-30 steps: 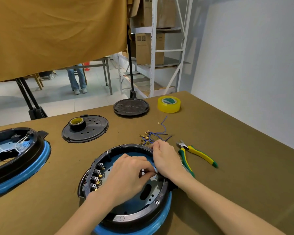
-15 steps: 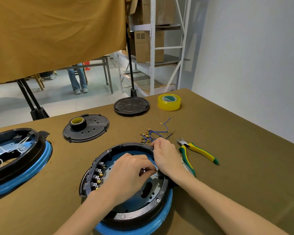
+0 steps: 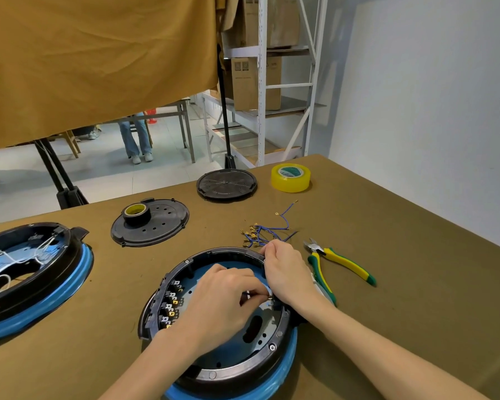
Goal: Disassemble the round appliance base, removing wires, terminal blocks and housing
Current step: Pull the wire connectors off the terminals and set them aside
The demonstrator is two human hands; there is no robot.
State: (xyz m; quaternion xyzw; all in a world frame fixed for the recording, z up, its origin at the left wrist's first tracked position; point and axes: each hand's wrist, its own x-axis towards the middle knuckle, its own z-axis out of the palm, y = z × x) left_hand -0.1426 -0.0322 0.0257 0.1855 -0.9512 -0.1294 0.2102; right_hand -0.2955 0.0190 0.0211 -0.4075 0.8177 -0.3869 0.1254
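Item: round black-and-blue appliance base [image 3: 214,336], open side up, at the near edge of the brown counter [image 3: 401,284]. A row of brass-tabbed terminal blocks [image 3: 171,301] is seated along its left inner wall.

Left hand [image 3: 223,301]: inside the base, fingers [image 3: 257,293] curled and pinching a small part at the right inner rim; the part itself is too small to identify.

Right hand [image 3: 286,272]: resting over the right rim, fingertips pinching a strand at the far rim beside the loose bundle of blue wires with brass connectors [image 3: 260,232] on the counter just beyond.

Change over the last second: none of substance; both hands keep the same grips at the same spots, and only the viewpoint shifts slightly. Judgement: a connector or wire end is resisting release, so wire removal remains in progress, with terminal blocks and housing not yet taken out.

Nearby: yellow-and-green-handled cutting pliers [image 3: 338,264] lying to the right, untouched.
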